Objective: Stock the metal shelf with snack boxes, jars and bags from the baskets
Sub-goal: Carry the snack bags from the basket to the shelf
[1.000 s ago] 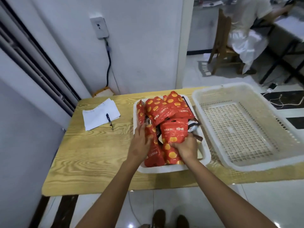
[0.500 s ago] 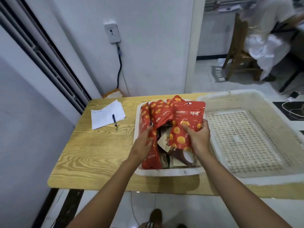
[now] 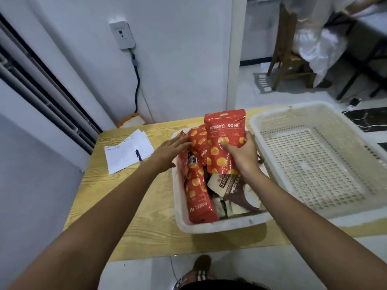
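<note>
In the head view, a table (image 3: 129, 206) of pale, strongly grained wood carries two white plastic baskets side by side. The smaller basket (image 3: 219, 226) has smooth walls and rounded corners and is packed with snack bags. The larger basket (image 3: 272, 114), to its right, is rectangular with a perforated grid floor and slotted walls. The right hand (image 3: 244, 155) grasps a glossy red pouch (image 3: 225, 141) with yellow dots and white lettering, fingers and thumb curled round its lower right edge, holding it upright above the smaller basket. The left hand (image 3: 167, 152) is spread, fingers straight, its fingertips touching a second red dotted pouch (image 3: 198, 141) standing at the basket's far left side. A third red pouch (image 3: 198, 197) lies flat along the basket's left wall, and beside it lie crinkled brown-and-white packets (image 3: 236, 193). On the table to the left, a sheet of white paper (image 3: 127, 152) lies flat with a dark pen (image 3: 138, 155) on it.
</note>
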